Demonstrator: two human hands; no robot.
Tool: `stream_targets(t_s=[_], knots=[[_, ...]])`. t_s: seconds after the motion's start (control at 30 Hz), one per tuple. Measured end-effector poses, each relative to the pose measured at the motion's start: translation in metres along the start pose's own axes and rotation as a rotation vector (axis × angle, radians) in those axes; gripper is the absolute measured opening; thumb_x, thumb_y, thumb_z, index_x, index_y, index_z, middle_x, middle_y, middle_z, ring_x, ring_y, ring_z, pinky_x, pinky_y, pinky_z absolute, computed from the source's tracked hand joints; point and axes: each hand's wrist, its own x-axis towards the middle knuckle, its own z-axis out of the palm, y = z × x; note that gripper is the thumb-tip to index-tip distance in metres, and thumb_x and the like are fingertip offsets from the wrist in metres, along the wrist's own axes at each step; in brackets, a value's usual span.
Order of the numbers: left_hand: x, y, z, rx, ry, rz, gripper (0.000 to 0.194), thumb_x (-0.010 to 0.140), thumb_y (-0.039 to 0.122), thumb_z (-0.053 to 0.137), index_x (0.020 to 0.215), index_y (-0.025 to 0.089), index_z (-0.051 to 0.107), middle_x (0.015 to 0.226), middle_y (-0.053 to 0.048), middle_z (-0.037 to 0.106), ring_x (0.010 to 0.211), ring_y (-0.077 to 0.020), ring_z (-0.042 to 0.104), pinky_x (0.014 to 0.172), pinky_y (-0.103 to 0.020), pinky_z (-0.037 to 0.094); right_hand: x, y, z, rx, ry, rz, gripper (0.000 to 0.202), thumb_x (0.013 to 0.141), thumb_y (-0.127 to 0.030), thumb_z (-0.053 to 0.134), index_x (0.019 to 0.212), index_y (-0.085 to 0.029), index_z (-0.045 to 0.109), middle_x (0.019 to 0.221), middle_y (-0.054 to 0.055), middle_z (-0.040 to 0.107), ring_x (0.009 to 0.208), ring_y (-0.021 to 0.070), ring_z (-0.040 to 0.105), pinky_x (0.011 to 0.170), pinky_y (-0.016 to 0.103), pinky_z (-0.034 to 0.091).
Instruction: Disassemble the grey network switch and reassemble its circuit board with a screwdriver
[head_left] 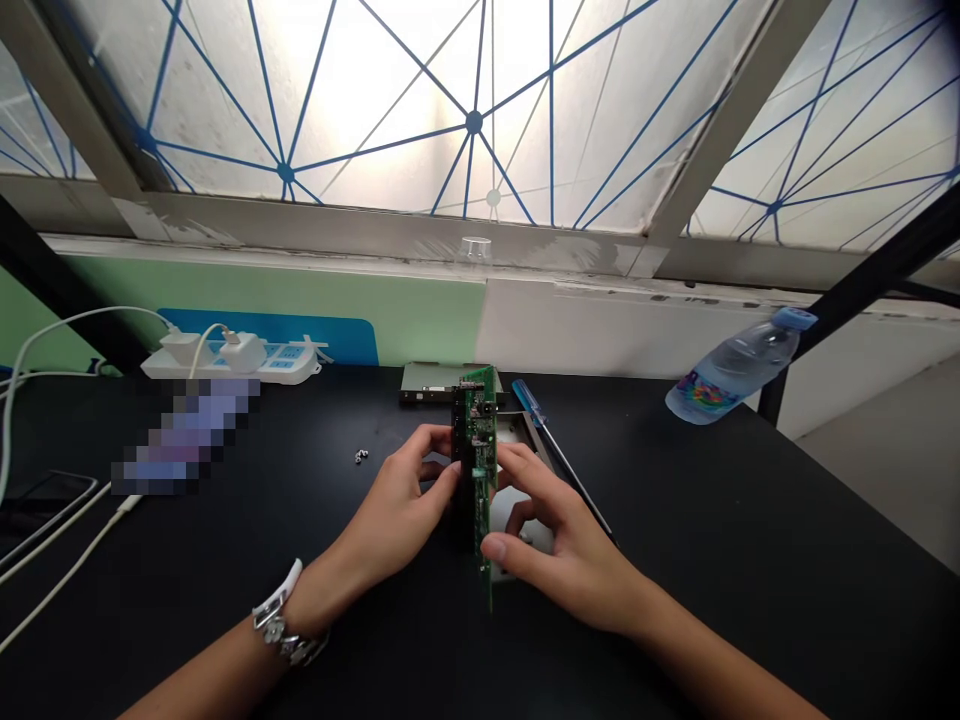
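Note:
A green circuit board stands on edge in front of me, seen almost edge-on, with a black part along its left side. My left hand grips the black side between thumb and fingers. On the opposite side, the thumb and fingertips of my right hand press against the board's green face. Behind the right hand lies a grey metal piece, mostly hidden. A blue-handled screwdriver rests beside it on the right. Several small screws lie left of my left hand.
At the back of the black table is a flat grey and black box. A water bottle leans against a black frame bar at right. To the left are a power strip, white cables, a phone and a blurred-out object.

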Motion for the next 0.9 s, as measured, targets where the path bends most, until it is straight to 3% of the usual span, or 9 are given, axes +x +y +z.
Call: stream_targets(t_s=[0.17, 0.3, 0.43, 0.53, 0.63, 0.7, 0.77, 0.83, 0.9], knots=[[0.000, 0.006, -0.007, -0.036, 0.007, -0.029, 0.031, 0.100, 0.041, 0.059, 0.124, 0.022, 0.057, 0.125, -0.009, 0.063, 0.094, -0.0187, 0.069, 0.071, -0.030, 0.062, 0.002, -0.004, -0.008, -0.021, 0.031, 0.014, 0.053, 0.096, -0.032, 0.069, 0.147, -0.035, 0.059, 0.133, 0.008, 0.054, 0.100, 0.0188, 0.061, 0.072, 0.026, 0.057], [0.002, 0.012, -0.016, -0.080, 0.034, -0.033, 0.035, 0.098, 0.044, 0.061, 0.124, 0.021, 0.058, 0.120, -0.008, 0.064, 0.094, -0.0190, 0.069, 0.069, -0.029, 0.063, 0.005, -0.010, -0.016, -0.036, 0.114, 0.060, 0.024, 0.100, -0.039, 0.061, 0.111, -0.023, 0.076, 0.105, 0.007, 0.059, 0.082, 0.0175, 0.058, 0.065, 0.028, 0.055], [0.004, 0.015, -0.021, -0.169, 0.012, -0.062, 0.044, 0.093, 0.046, 0.069, 0.128, 0.019, 0.062, 0.113, -0.009, 0.067, 0.088, -0.0188, 0.068, 0.065, -0.028, 0.062, 0.009, -0.006, -0.025, -0.084, 0.243, 0.120, 0.035, 0.099, -0.047, 0.061, 0.079, -0.019, 0.068, 0.076, 0.002, 0.051, 0.066, 0.0149, 0.049, 0.056, 0.027, 0.046], [0.005, 0.014, -0.023, -0.251, -0.035, -0.102, 0.041, 0.092, 0.046, 0.071, 0.120, 0.015, 0.069, 0.107, -0.011, 0.069, 0.087, -0.0189, 0.067, 0.066, -0.028, 0.060, 0.009, 0.002, -0.030, -0.023, 0.227, 0.207, 0.041, 0.098, -0.051, 0.062, 0.074, -0.019, 0.061, 0.061, -0.004, 0.039, 0.053, 0.0103, 0.034, 0.047, 0.025, 0.031], [0.006, 0.011, -0.023, -0.192, 0.020, -0.077, 0.037, 0.092, 0.046, 0.072, 0.111, 0.015, 0.072, 0.083, -0.004, 0.066, 0.072, -0.0134, 0.062, 0.064, -0.025, 0.056, 0.009, 0.007, -0.030, 0.133, 0.206, 0.278, 0.040, 0.096, -0.053, 0.066, 0.076, -0.018, 0.061, 0.053, -0.008, 0.034, 0.046, 0.0076, 0.027, 0.043, 0.024, 0.023], [0.005, 0.009, -0.022, -0.123, 0.047, -0.065, 0.037, 0.093, 0.048, 0.070, 0.110, 0.015, 0.070, 0.064, 0.003, 0.058, 0.054, -0.0090, 0.053, 0.054, -0.022, 0.051, 0.010, 0.007, -0.030, 0.239, 0.212, 0.304, 0.038, 0.095, -0.051, 0.068, 0.077, -0.017, 0.063, 0.050, -0.007, 0.044, 0.042, 0.0071, 0.033, 0.043, 0.023, 0.029], [0.004, 0.009, -0.019, -0.124, 0.028, -0.063, 0.041, 0.095, 0.051, 0.067, 0.116, 0.016, 0.065, 0.055, 0.007, 0.054, 0.044, -0.0092, 0.049, 0.044, -0.021, 0.045, 0.011, 0.005, -0.029, 0.348, 0.203, 0.323, 0.037, 0.094, -0.048, 0.069, 0.075, -0.016, 0.065, 0.059, -0.001, 0.062, 0.044, 0.0094, 0.048, 0.048, 0.025, 0.043], [0.001, 0.012, -0.018, -0.179, -0.008, -0.037, 0.045, 0.096, 0.053, 0.065, 0.121, 0.016, 0.062, 0.058, 0.003, 0.064, 0.048, -0.0146, 0.060, 0.041, -0.022, 0.048, 0.013, 0.002, -0.029, 0.451, 0.189, 0.329, 0.034, 0.093, -0.044, 0.070, 0.075, -0.015, 0.068, 0.075, 0.007, 0.072, 0.054, 0.0142, 0.061, 0.061, 0.032, 0.054], [-0.001, 0.016, -0.018, -0.206, -0.037, 0.007, 0.045, 0.096, 0.055, 0.063, 0.116, 0.015, 0.063, 0.070, -0.005, 0.072, 0.063, -0.0206, 0.071, 0.048, -0.027, 0.057, 0.014, -0.002, -0.031, 0.543, 0.174, 0.316, 0.029, 0.093, -0.041, 0.066, 0.080, -0.015, 0.072, 0.087, 0.012, 0.075, 0.070, 0.0210, 0.069, 0.070, 0.037, 0.058]])
